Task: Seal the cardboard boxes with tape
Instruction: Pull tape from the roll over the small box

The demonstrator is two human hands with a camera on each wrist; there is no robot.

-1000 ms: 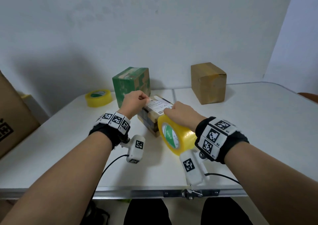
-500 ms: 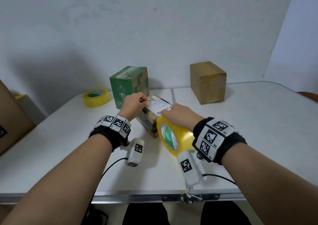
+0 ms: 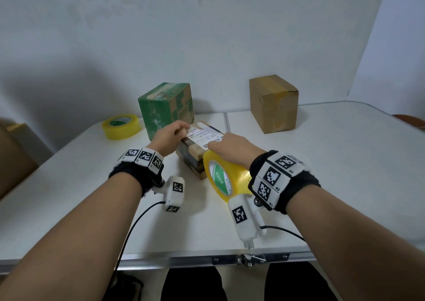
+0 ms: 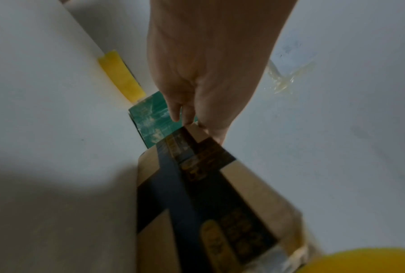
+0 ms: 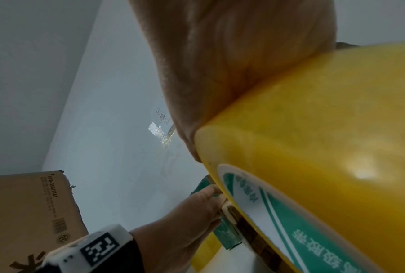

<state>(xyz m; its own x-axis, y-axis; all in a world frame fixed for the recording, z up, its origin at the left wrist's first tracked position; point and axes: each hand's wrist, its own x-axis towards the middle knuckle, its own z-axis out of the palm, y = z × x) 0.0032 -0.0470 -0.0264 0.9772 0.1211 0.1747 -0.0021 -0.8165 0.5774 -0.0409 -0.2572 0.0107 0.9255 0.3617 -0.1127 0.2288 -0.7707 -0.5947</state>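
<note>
Box in work: the small labelled box (image 3: 200,149) sits on the tabletop (image 3: 333,174) near the middle, just in front of the green box (image 3: 166,109), close enough for both hands to reach it.
Left hand: our left hand (image 3: 169,137) curls its fingers at the far-left top edge of the small labelled box, pinching there. We judge it pins down the loose tape end so the strip can be stretched; the tape itself is too clear to make out.
Right hand: our right hand (image 3: 232,146) lies over the top of the big tape roll (image 3: 224,176) with the fingers reaching forward onto the box's label. We cannot tell whether they wrap the roll or merely press on it.
Tape roll placement: the big tape roll stands on edge against the near end of the box, in line with its long top, which we read as set for drawing tape straight along the seam.
Spare roll: a second tape roll (image 3: 121,126) lies flat at the far left, out of the way.
Other boxes: the green box and the brown box (image 3: 273,104) stand further back, well apart from each other, probably waiting or already done; the brown one shows glossy tape on its top.
Risk: if the left pinch slips, the strip may lift or skew.
</note>
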